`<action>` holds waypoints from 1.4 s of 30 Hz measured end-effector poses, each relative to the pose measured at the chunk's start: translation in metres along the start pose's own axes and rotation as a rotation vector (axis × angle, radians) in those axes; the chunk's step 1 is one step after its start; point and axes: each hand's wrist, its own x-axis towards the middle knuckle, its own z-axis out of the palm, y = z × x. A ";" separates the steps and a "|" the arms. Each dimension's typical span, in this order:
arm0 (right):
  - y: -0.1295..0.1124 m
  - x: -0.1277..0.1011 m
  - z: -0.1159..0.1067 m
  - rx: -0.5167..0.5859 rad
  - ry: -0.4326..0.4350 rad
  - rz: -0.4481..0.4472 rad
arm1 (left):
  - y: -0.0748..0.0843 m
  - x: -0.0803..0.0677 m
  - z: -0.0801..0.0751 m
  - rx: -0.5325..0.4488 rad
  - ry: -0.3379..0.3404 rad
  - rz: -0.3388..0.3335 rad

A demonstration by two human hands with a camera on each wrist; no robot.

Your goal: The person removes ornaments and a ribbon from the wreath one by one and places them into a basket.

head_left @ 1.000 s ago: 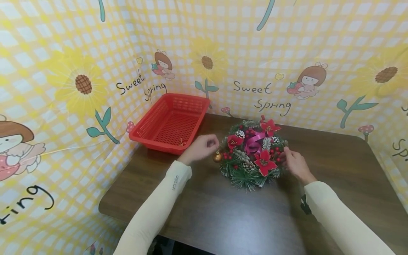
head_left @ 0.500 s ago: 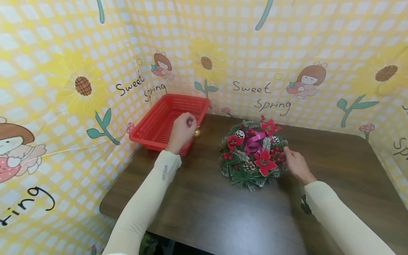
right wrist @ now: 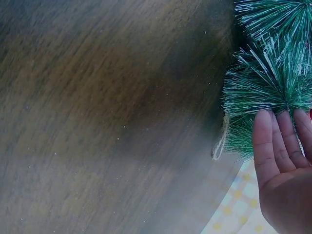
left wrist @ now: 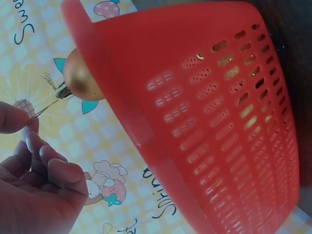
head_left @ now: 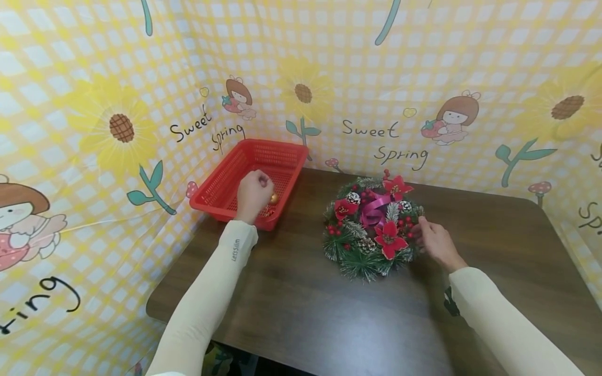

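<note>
The left hand (head_left: 253, 192) hangs over the near end of the red perforated plastic basket (head_left: 235, 180), pinching the thin hanging loop of a small round gold bauble (left wrist: 80, 76) (fingers curled). The right hand (head_left: 435, 242), fingers straight, rests against the green needled Christmas wreath (head_left: 371, 227) on the dark wooden table (head_left: 329, 313).

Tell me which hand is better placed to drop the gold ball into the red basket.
Left. The left hand already pinches the gold ball by its thread over the red basket; the right hand rests against the wreath.
</note>
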 end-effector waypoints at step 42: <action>-0.003 0.000 0.000 -0.006 0.014 0.029 | 0.099 -0.023 0.134 0.200 -0.519 0.528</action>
